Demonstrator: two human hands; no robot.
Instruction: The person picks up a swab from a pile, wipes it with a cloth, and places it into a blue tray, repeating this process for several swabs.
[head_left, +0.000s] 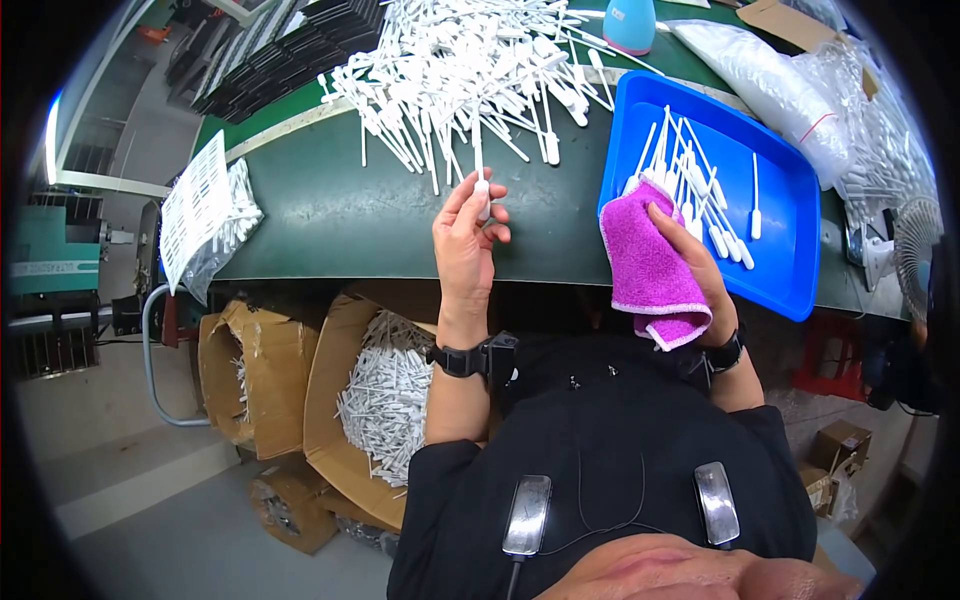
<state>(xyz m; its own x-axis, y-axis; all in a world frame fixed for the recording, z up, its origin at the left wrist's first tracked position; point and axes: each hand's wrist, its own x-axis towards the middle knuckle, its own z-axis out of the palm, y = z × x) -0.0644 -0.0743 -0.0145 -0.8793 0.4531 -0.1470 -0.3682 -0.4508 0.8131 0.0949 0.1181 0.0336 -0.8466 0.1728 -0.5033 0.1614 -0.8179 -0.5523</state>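
Between the fingertips of my left hand (462, 240) is a slim white stick with a thicker end (481, 165), held upright with its thin part pointing away from me. My right hand (708, 272) grips a purple cloth (642, 250) with pale stitched edging, which hangs over the near left edge of a blue tray (800, 285). Several similar white sticks (735, 245) lie in the tray, partly hidden by the cloth and hand. Beyond my left hand, a large heap of these white sticks (470, 70) spreads over the green table (340, 210).
A plastic bag of white sticks with a printed sheet (200, 210) sits at the table's left. Below stand cardboard boxes (325, 420), one full of white sticks. A blue bottle-shaped object (630, 25), clear plastic bags (770, 85) and a small fan (915, 250) are toward the right.
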